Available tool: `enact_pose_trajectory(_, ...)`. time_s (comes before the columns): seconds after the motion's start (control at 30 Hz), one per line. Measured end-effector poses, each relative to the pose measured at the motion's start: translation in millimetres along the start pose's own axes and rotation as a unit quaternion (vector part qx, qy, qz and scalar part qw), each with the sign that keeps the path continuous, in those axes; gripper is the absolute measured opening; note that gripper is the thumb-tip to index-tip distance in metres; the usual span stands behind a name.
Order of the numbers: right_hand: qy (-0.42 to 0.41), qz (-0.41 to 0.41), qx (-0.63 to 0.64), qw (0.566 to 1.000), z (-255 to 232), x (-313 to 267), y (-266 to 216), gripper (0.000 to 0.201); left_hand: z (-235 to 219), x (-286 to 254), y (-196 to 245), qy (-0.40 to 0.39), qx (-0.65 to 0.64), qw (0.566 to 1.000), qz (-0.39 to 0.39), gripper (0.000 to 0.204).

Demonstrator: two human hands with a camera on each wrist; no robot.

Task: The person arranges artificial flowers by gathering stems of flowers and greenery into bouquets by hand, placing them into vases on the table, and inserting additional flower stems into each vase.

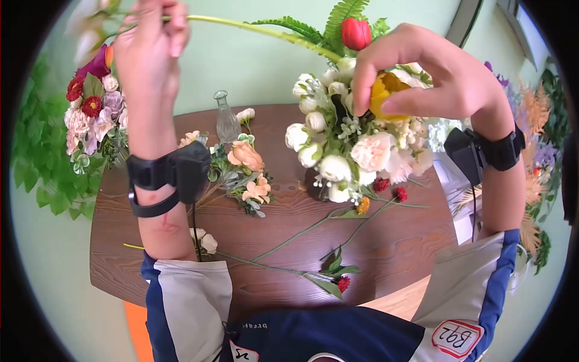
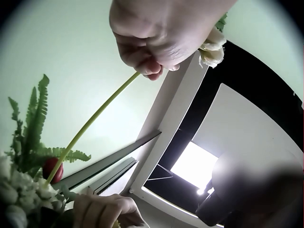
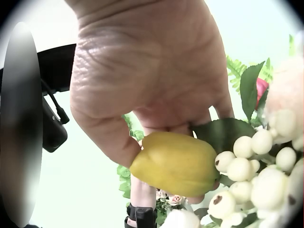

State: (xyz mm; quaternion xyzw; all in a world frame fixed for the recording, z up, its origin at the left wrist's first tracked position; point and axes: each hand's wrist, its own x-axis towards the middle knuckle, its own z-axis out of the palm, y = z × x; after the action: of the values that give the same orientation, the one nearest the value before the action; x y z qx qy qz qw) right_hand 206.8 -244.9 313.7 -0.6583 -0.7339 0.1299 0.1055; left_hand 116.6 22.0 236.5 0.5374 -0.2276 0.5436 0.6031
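Up at the top left of the head view my left hand (image 1: pixel 148 51) grips the long green stem (image 1: pixel 259 29) of a white flower. Its pale blossom (image 2: pixel 212 49) pokes out past the hand, blurred in the head view. The stem's far end reaches down into the large bouquet (image 1: pixel 335 166) of white and pale pink flowers. At the bouquet's top, my right hand (image 1: pixel 443 78) curls its thumb and fingers round a yellow tulip (image 3: pixel 175 164). A red tulip (image 1: pixel 356 34) and fern leaves (image 1: pixel 342 18) stand just behind it.
A clear glass vase (image 1: pixel 227 117) stands on the brown table (image 1: pixel 289 235) near the back, beside peach flowers (image 1: pixel 246 155). Loose stems with red blossoms (image 1: pixel 343 283) lie across the front. Another mixed bouquet (image 1: pixel 96 114) is at the left. Hanging greenery lines both sides.
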Motion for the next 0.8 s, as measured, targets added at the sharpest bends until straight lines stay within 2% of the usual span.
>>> enact_pose_trajectory(0.03, 0.015, 0.003, 0.01, 1.0, 1, -2, 1, 0.017, 7, 0, -5, 0.047, 0.03, 0.998, -0.024, 0.027)
enact_pose_trajectory(0.07, 0.029, 0.006, 0.018, 0.999, 1, -4, 2, 0.018, 8, 3, -10, 0.049, 0.027, 0.998, -0.024, 0.027)
enact_pose_trajectory(0.13, 0.038, 0.017, 0.03, 0.999, 2, -5, 4, 0.02, 10, 8, -18, -0.035, -0.042, 0.998, -0.023, 0.029)
enact_pose_trajectory(0.17, 0.046, 0.013, 0.026, 0.999, 2, -5, 3, 0.019, 25, 4, -14, 0.054, -0.01, 0.998, -0.019, 0.029)
enact_pose_trajectory(0.3, 0.057, 0.019, 0.037, 0.998, 3, -5, 5, 0.02, 17, 19, -2, 0.102, 0.003, 0.995, -0.023, 0.03)
enact_pose_trajectory(0.33, 0.058, 0.019, 0.038, 0.997, 3, -6, 6, 0.02, -4, 25, -7, 0.101, 0.004, 0.995, -0.024, 0.03)
enact_pose_trajectory(0.37, 0.069, 0.039, 0.055, 0.995, 4, -6, 8, 0.021, -37, 36, -18, 0.075, -0.238, 0.963, -0.103, 0.03)
enact_pose_trajectory(0.4, 0.08, 0.058, 0.073, 0.992, 5, -6, 9, 0.022, -53, 40, -24, 0.047, -0.463, 0.867, -0.176, 0.03)
enact_pose_trajectory(0.47, 0.091, 0.065, 0.099, 0.989, 10, -4, 10, 0.022, -45, 36, -24, 0.05, -0.441, 0.878, -0.18, 0.03)
enact_pose_trajectory(0.53, 0.102, 0.071, 0.124, 0.984, 13, -2, 11, 0.023, -31, 35, -28, 0.034, -0.412, 0.9, -0.143, 0.029)
enact_pose_trajectory(0.57, 0.098, 0.054, 0.12, 0.986, 12, -2, 13, 0.023, -8, 29, -20, 0.032, -0.41, 0.9, -0.143, 0.029)
enact_pose_trajectory(0.6, 0.095, 0.038, 0.116, 0.988, 12, -2, 14, 0.024, 24, 20, -2, 0.051, -0.192, 0.978, -0.071, 0.03)
enact_pose_trajectory(0.63, 0.097, 0.038, 0.117, 0.988, 14, -3, 13, 0.024, 41, 14, 7, 0.067, 0.037, 0.997, 0.007, 0.03)
enact_pose_trajectory(0.67, 0.114, 0.05, 0.128, 0.984, 16, -2, 11, 0.023, 35, 17, 6, 0.065, 0.036, 0.997, 0.007, 0.03)
enact_pose_trajectory(0.73, 0.143, 0.066, 0.136, 0.978, 12, -5, 9, 0.022, 21, 27, 2, -0.028, 0.001, 0.999, 0.023, 0.03)
enact_pose_trajectory(0.8, 0.031, 0.065, 0.144, 0.987, -3, -8, 6, 0.033, 30, 26, 5, -0.017, 0.012, 0.999, 0.037, 0.03)
